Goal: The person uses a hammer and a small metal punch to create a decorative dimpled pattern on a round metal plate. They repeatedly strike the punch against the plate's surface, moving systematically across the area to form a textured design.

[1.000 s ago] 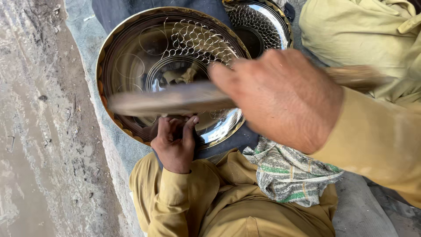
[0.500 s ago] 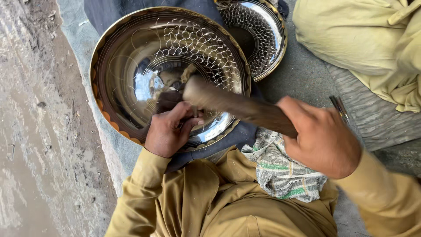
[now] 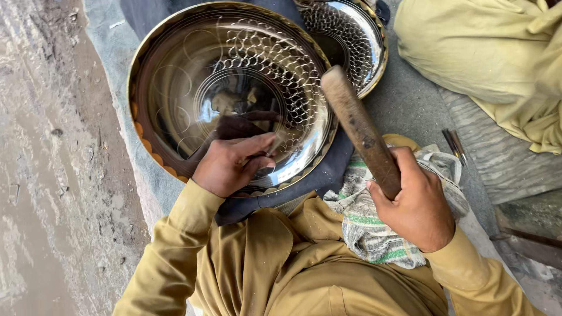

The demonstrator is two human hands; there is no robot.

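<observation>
The floor (image 3: 52,193) at the left is rough, wet-looking concrete, streaked grey and brown, with small bits of grit on it. A grey mat (image 3: 410,105) covers the ground further right — worn and dusty. At the right edge lies a weathered plank (image 3: 503,167) with ridged grain, and a heap of pale yellow cloth (image 3: 492,58) sits above it. Light is soft, even daylight — no hard shadows.

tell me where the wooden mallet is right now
In the head view the wooden mallet is right of centre, gripped by the right hand, its head raised over the large metal bowl's right rim.
</observation>
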